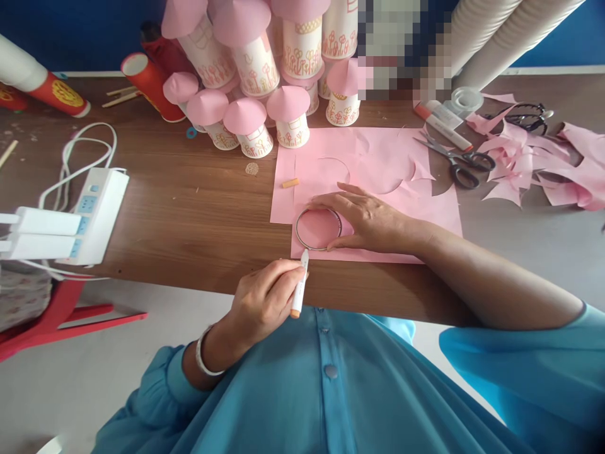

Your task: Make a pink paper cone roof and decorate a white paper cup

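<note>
My left hand (pixel 267 296) is closed around a white marker (pixel 300 290) with an orange end. Its tip points at the lower edge of a thin silvery ring (pixel 297 237), touching or very near it. The ring lies flat on a sheet of pink paper (pixel 378 249), near the sheet's left front corner. From the right, my right hand (pixel 366 217) steadies the ring, thumb at its lower edge and fingers at its upper edge. Curved outlines and cut-out edges show on the paper beyond the hand. A small orange marker cap (pixel 290 183) rests on the paper.
Scissors (pixel 456 157), a marker (pixel 444 126), a tape roll (pixel 467 101) and pink paper scraps (pixel 515 157) lie at right. Decorated paper cups (pixel 293 129) with pink cone roofs stand stacked behind. At left is a power strip (pixel 101 214) with plugs and cable.
</note>
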### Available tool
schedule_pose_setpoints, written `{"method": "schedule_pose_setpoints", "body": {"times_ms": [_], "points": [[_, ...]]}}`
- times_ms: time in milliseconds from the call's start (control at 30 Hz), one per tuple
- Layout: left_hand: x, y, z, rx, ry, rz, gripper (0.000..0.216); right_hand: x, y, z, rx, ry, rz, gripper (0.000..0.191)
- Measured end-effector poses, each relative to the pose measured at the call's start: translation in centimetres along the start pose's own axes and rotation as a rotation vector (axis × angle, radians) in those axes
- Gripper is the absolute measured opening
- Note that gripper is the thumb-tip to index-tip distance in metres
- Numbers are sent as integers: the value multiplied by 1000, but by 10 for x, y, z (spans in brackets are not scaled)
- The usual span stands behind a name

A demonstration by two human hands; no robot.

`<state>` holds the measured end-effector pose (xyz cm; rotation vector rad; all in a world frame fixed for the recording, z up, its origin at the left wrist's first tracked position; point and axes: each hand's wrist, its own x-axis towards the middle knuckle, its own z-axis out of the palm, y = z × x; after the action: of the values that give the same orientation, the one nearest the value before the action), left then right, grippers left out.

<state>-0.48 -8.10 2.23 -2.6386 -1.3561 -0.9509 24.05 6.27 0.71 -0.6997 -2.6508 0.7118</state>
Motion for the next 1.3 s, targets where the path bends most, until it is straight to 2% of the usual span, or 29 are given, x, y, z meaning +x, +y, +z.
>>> {"method": "schedule_pose_setpoints", "body": {"times_ms": [367, 1300], "points": [[3, 8, 5, 69, 11, 65, 24, 2, -2, -1, 7, -22, 20, 79], [18, 19, 5, 127, -34, 137, 16, 3, 0, 0, 41, -25, 21, 77]]}}
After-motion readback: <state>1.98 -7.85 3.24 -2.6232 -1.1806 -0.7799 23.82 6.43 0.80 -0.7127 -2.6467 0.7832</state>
